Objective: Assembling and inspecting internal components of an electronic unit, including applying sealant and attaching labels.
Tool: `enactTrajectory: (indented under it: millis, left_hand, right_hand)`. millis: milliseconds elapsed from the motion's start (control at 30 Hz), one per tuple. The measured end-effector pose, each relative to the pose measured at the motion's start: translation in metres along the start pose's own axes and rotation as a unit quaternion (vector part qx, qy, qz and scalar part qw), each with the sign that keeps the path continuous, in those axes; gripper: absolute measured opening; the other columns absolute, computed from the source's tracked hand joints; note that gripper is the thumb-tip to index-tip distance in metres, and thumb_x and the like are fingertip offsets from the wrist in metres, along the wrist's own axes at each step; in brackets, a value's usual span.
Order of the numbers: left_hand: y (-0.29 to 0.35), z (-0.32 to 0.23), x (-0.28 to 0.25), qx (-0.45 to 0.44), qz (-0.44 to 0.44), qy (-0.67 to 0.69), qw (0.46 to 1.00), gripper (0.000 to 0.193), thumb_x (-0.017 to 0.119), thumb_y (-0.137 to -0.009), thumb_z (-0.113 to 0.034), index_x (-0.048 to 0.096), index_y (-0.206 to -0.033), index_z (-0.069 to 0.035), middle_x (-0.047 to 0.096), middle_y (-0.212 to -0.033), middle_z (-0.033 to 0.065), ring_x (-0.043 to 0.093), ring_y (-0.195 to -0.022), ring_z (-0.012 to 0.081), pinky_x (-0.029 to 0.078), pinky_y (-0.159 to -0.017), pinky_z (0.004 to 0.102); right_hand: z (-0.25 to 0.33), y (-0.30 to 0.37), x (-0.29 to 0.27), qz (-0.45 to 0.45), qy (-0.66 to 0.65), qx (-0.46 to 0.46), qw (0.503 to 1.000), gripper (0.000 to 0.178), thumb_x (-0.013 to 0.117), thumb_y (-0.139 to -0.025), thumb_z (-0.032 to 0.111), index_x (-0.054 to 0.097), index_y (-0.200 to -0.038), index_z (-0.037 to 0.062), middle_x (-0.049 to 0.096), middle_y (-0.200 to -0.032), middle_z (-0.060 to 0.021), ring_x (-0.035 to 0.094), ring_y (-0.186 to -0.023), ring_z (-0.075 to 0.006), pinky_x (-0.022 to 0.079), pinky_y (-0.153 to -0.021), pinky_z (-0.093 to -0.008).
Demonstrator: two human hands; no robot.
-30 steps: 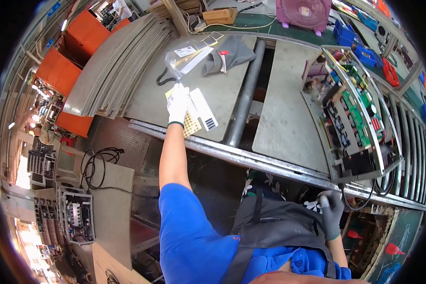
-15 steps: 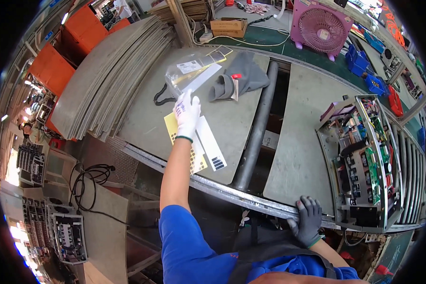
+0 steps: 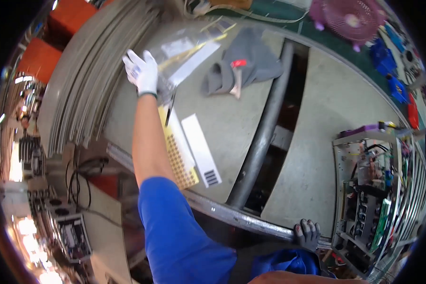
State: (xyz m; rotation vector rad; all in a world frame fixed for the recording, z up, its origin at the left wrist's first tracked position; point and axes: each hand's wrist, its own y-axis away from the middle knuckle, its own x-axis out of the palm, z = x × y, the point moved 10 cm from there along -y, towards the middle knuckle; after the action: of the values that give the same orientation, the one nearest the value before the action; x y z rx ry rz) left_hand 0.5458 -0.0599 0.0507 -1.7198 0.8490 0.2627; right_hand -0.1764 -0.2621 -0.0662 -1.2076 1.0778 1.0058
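My left hand (image 3: 143,73), in a white glove, reaches over the grey board (image 3: 232,118) with its fingers apart. Beside it lies a clear plastic bag (image 3: 164,89), along with a thin black strip (image 3: 170,110) whose kind I cannot make out. Nearer to me are a yellow sheet of round brown stickers (image 3: 179,161) and a white label strip (image 3: 199,146) with dark blocks at one end. My right hand (image 3: 307,234), grey-gloved, rests on the metal table edge (image 3: 265,226), fingers laid over it, holding nothing visible.
A folded grey cloth (image 3: 251,61) with a red tag lies beyond. Stacked grey boards (image 3: 83,75) stand at left. A dark roller (image 3: 262,132) crosses the table. An open metal chassis with circuit boards (image 3: 369,189) stands at right; a pink fan (image 3: 350,20) is behind.
My left hand has moved left, away from the sticker sheet and label strips. The black strip now lies right of that hand. The view has shifted; my right hand stays on the edge.
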Motion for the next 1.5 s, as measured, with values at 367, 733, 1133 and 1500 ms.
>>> enactTrajectory:
  millis: [367,733,1133,1500]
  left_hand:
    - [0.051,0.032,0.053,-0.087,0.373,0.245,0.890,0.040,0.049,-0.101,-0.036,0.062,-0.113,0.000,0.068,-0.109,0.0283,0.064,-0.108,0.0448,0.049,-0.095,0.0520]
    - [0.085,-0.107,-0.014,0.056,0.618,0.222,0.752,0.043,0.059,-0.097,-0.041,0.069,-0.120,-0.006,0.071,-0.112,0.0163,0.071,-0.087,0.0293,0.054,-0.080,0.0405]
    - [-0.028,0.004,0.156,0.056,0.547,-0.009,0.835,0.075,0.081,-0.074,-0.041,0.059,-0.142,-0.017,0.032,-0.163,0.0200,0.026,-0.153,0.0340,0.023,-0.124,0.0441]
    - [-0.043,-0.028,0.147,0.143,0.478,-0.071,0.864,0.061,0.079,-0.074,-0.036,0.066,-0.129,-0.014,0.050,-0.151,0.0108,0.049,-0.135,0.0314,0.037,-0.114,0.0424]
  right_hand:
    - [-0.016,-0.121,-0.061,0.129,-0.300,0.207,0.922,0.038,0.062,-0.095,0.024,0.059,-0.126,0.0017,0.061,-0.125,-0.0229,0.057,-0.118,-0.0391,0.044,-0.100,-0.0481]
    - [0.020,-0.490,-0.030,-0.046,-0.232,0.051,0.970,0.082,0.074,-0.083,0.042,0.040,-0.155,0.0223,0.030,-0.159,-0.0247,0.029,-0.143,-0.0532,0.027,-0.114,-0.0622]
    - [0.044,-0.555,0.061,-0.009,-0.132,-0.089,0.987,0.066,0.062,-0.087,0.059,0.054,-0.144,0.0255,0.045,-0.153,-0.0099,0.036,-0.143,-0.0368,0.020,-0.114,-0.0669]
    - [0.039,-0.559,0.061,-0.020,-0.127,-0.094,0.987,0.065,0.059,-0.088,0.059,0.057,-0.141,0.0218,0.046,-0.151,-0.0072,0.036,-0.144,-0.0343,0.020,-0.115,-0.0653]
